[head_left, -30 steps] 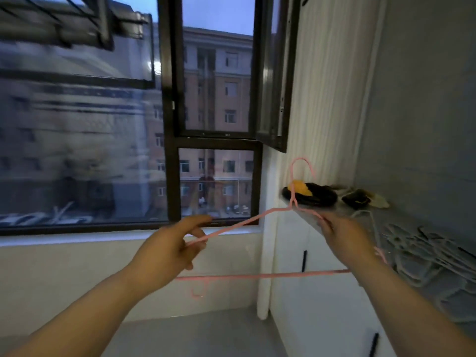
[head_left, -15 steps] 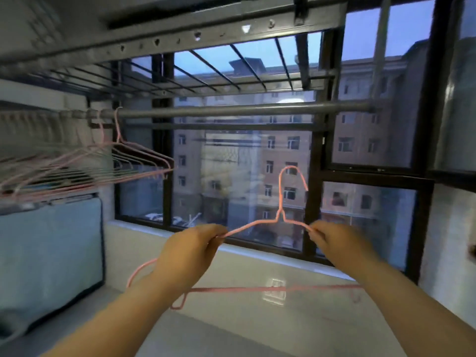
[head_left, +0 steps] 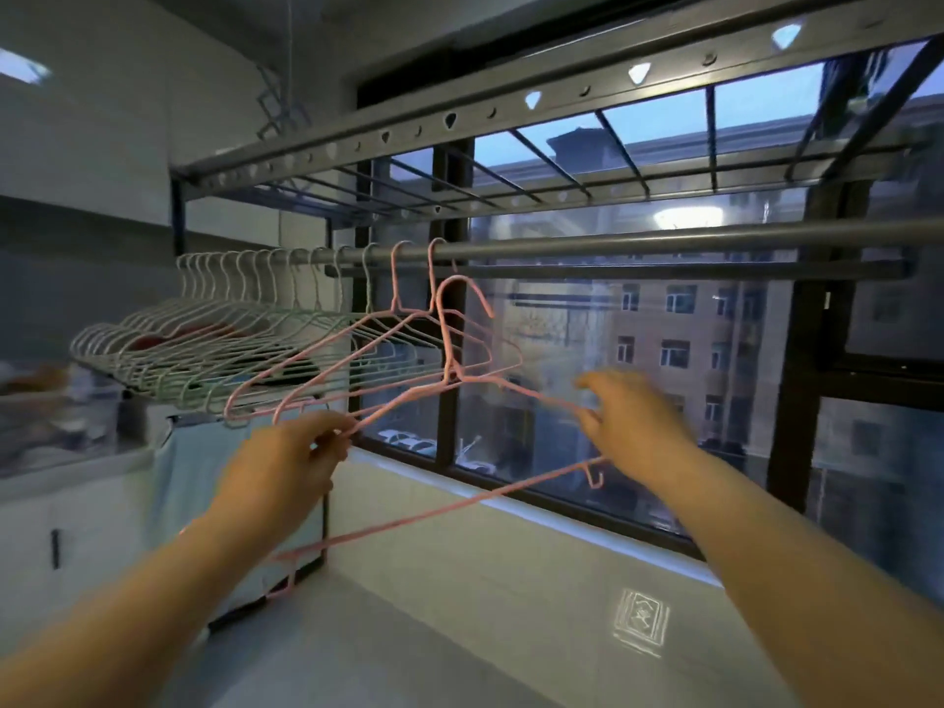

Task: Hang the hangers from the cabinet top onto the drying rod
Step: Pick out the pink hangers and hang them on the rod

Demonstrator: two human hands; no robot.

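– Pink hanger (head_left: 439, 507), head view: where does it sit relative to the hands?
– Between them, raised in front of the window (head_left: 664, 360). The left hand (head_left: 286, 467) pinches the left shoulder wire between thumb and curled fingers. The right hand (head_left: 633, 421) meets the right shoulder wire at its thumb.
– Is the right hand gripping?
– Cannot tell; it is motion-blurred, with the fingers spread toward the glass.
– Pose of the arms?
– Both forearms reach up and forward, the left lower than the right, so the hanger tilts down to the left.
– And the hook?
– It sits below the drying rod (head_left: 613, 242), not over it, and overlaps a thinner lower bar (head_left: 664, 270).
– What crowds the approach?
– Two hung pink hangers (head_left: 394, 278) lie just left of the hook, and their frames cross the held one. Farther left hangs a dense row of pale hangers (head_left: 230, 344). A perforated rack frame (head_left: 459, 120) spans overhead. A white cabinet (head_left: 30, 528) and light blue cloth (head_left: 194, 477) stand at lower left.
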